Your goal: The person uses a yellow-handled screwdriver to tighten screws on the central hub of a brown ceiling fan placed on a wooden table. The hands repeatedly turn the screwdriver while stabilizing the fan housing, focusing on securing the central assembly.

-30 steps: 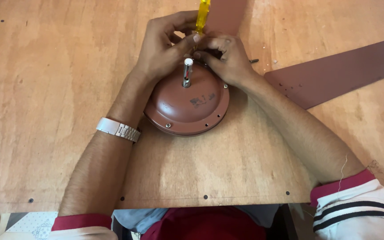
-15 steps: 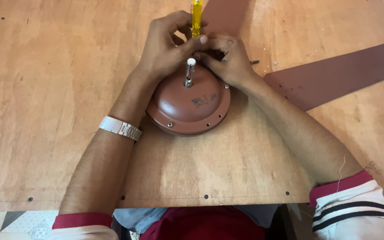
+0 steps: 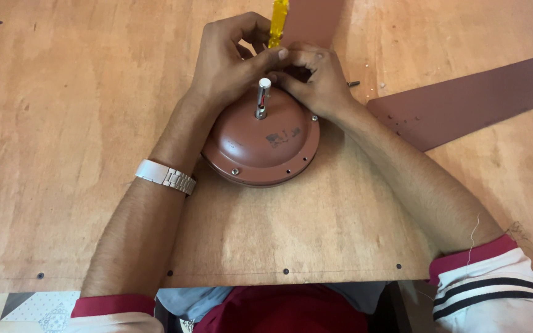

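Up at the far rim of the brown fan motor, both hands meet; the left hand pinches the yellow screwdriver upright; the right hand curls beside it, its grasp hidden; a fan blade lies right on the wooden table.

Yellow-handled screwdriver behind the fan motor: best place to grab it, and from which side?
Probably the yellow handle of the screwdriver, from above and the far side. It stands nearly upright and is the only exposed part. The shaft below is hidden behind the left hand and right hand, which crowd the rear of the motor housing.
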